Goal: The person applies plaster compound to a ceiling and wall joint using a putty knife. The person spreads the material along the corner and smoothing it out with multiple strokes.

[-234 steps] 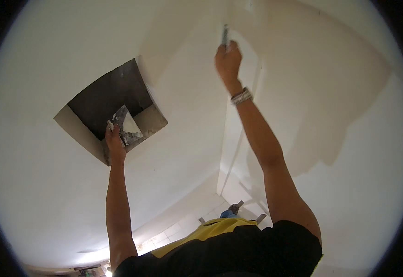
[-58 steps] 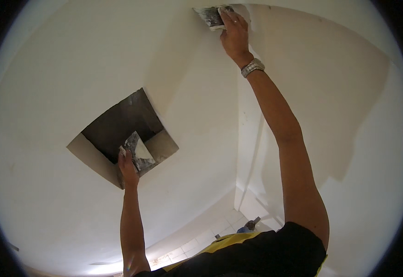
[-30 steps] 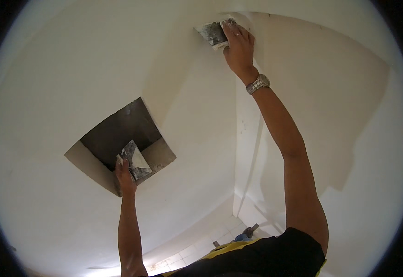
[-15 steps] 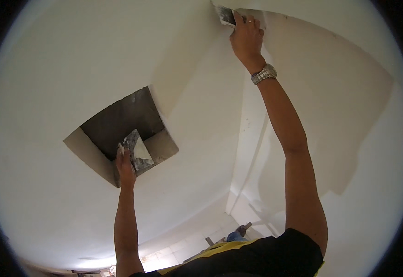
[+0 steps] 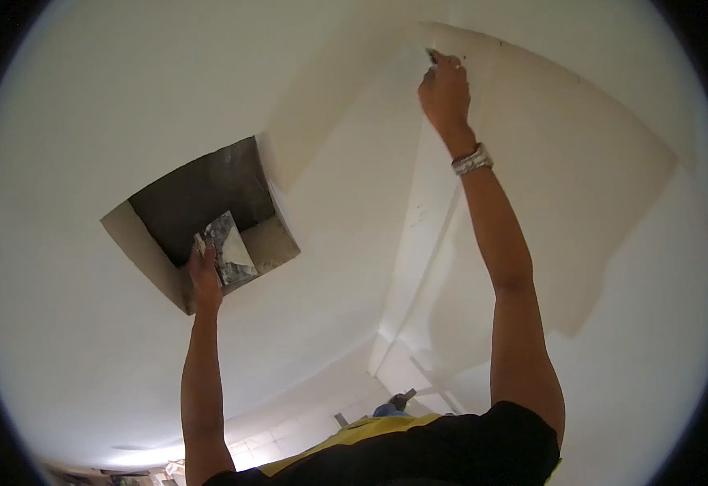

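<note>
Our left hand (image 5: pixel 205 275) is closed around the left edge of a flat, smeared plate (image 5: pixel 223 243), pinching it at a pale strip that may be its handle; the plate is tilted, in front of a square, dark-backed recess (image 5: pixel 200 190) in the white wall, and we cannot tell whether it touches the sides. A whitish paste (image 5: pixel 236 253) covers part of its face. Our right hand (image 5: pixel 445 93), wearing a wristwatch (image 5: pixel 473 159), is raised high near the corner, its fingers closed on a small tool (image 5: pixel 432 57) of which only a dark end shows. We judge the plate light, thin and stiff, its face probably slippery under soft paste, so the strip at its left edge looks the surest hold. The small tool also seems light, best held firmly at the end our fingers hide.
</note>
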### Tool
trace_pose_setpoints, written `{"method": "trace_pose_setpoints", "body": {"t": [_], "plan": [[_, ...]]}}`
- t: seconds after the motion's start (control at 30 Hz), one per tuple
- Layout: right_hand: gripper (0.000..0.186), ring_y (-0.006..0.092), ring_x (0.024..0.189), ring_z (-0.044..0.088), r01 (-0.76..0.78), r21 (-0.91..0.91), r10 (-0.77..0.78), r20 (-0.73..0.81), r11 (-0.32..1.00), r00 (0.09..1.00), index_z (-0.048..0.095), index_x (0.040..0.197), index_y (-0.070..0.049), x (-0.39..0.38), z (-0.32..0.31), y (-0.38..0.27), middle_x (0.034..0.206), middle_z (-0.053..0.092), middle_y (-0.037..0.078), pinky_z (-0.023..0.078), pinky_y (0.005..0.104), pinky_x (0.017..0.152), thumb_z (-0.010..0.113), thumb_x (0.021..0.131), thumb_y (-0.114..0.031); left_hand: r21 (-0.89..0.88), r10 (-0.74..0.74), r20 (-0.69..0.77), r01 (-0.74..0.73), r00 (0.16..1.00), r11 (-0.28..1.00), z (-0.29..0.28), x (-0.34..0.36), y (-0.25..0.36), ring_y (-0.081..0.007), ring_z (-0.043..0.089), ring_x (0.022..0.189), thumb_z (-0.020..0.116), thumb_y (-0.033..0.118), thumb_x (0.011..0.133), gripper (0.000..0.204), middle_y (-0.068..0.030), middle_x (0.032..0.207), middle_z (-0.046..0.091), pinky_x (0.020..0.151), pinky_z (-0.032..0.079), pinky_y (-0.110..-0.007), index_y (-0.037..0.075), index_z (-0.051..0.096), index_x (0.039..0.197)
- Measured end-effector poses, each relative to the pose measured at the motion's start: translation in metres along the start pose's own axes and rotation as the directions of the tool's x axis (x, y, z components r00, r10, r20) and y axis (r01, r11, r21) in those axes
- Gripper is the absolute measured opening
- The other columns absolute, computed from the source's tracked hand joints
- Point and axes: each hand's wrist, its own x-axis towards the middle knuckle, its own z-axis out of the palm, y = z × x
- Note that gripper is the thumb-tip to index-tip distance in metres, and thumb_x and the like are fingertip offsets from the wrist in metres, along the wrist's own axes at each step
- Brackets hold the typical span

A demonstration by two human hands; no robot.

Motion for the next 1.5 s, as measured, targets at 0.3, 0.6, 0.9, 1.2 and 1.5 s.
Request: {"method": "trace_pose_setpoints", "body": {"t": [0.3,0.6,0.9,1.2,1.5], "plan": [[0.037,0.0393,0.101,0.056,-0.080,0.025,0.075,0.169,0.996,0.983,0.057,0.116,0.005,0.047,0.010,0.009,0.107,0.059,0.024,0.050,0.0487,0.087,0.056,0.082,-0.009,-0.053,0.014,-0.098,-0.019,0.995,0.998,0.006,-0.005,0.004,-0.0180,0.048,0.109,0.054,0.022,0.096,0.042,-0.0096,0.121,0.055,0.100,0.033,-0.031,-0.006,0.049,0.127],[0.063,0.0442,0.105,0.050,0.166,-0.135,-0.158,0.067,0.977,0.985,0.041,0.128,0.012,0.013,0.037,-0.038,0.119,0.045,0.033,0.049,0.0475,0.087,0.066,0.074,-0.008,-0.172,-0.085,-0.177,0.055,0.981,0.984,0.009,-0.006,0.001,-0.0168,0.049,0.107,0.055,0.021,0.095,0.042,-0.0094,0.119,0.056,0.098,0.036,-0.030,-0.006,0.048,0.127],[0.039,0.0401,0.099,0.055,0.124,-0.034,-0.123,0.014,0.992,0.992,0.058,0.118,0.001,-0.006,0.006,-0.022,0.110,0.058,0.024,0.048,0.0464,0.086,0.052,0.080,-0.001,-0.040,-0.028,-0.119,0.023,0.992,0.999,0.008,-0.007,0.006,-0.0156,0.050,0.105,0.056,0.023,0.095,0.042,-0.0090,0.118,0.056,0.096,0.037,-0.029,-0.007,0.049,0.124],[0.048,0.0398,0.105,0.053,0.138,-0.110,-0.135,0.036,0.984,0.990,0.050,0.126,0.004,0.050,0.034,0.010,0.119,0.052,0.025,0.048,0.0493,0.091,0.059,0.081,-0.010,-0.133,-0.098,-0.124,0.081,0.987,0.988,0.016,-0.011,0.014,-0.0152,0.050,0.103,0.055,0.023,0.096,0.040,-0.0074,0.114,0.057,0.095,0.037,-0.029,-0.006,0.051,0.123],[0.051,0.0384,0.108,0.053,0.305,0.062,-0.309,0.054,0.950,0.950,0.050,0.131,-0.002,-0.027,0.016,-0.070,0.122,0.055,0.022,0.046,0.0463,0.091,0.055,0.081,-0.004,-0.129,-0.017,-0.119,0.001,0.993,0.992,0.006,-0.007,0.003,-0.0146,0.050,0.103,0.054,0.018,0.096,0.036,-0.0070,0.114,0.058,0.095,0.037,-0.029,-0.005,0.051,0.123]]}}
